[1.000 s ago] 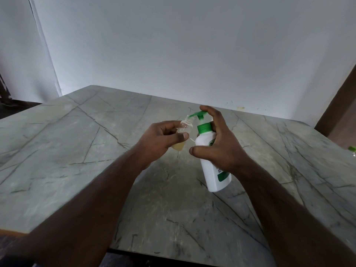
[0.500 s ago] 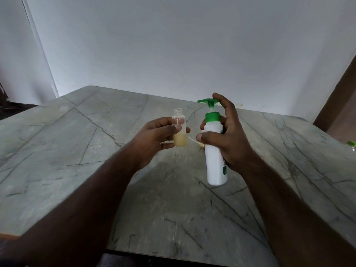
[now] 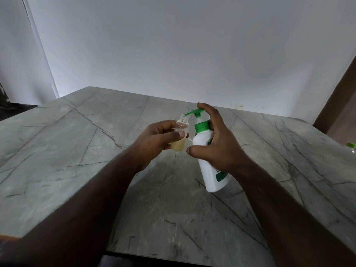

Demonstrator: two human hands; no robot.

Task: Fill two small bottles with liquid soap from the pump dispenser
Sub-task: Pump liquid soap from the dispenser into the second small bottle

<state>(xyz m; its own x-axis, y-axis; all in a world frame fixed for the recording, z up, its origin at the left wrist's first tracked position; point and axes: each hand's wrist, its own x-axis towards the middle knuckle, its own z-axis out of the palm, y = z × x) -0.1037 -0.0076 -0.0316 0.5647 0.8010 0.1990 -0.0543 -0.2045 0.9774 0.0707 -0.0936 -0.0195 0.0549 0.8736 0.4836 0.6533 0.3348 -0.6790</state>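
One view only, the head camera, looking down on a grey veined stone table [image 3: 57,151]. The left hand [image 3: 156,143] holds a small clear bottle [image 3: 181,132] pinched between thumb and fingers, uncapped and roughly a third full of yellowish soap. The right hand [image 3: 217,149] is wrapped around the white pump dispenser [image 3: 210,170], forefinger resting on the green pump head [image 3: 196,112]. Half a second ago the dispenser stood upright and apart from the small bottle; now it leans left, its base on or just above the table, and its spout sits right at the bottle's open mouth. That lines things up for another press, so filling of this bottle looks midway. A thin soap thread hangs between the two containers. At the right edge a small green-topped object [image 3: 351,146] shows, too cropped to identify.
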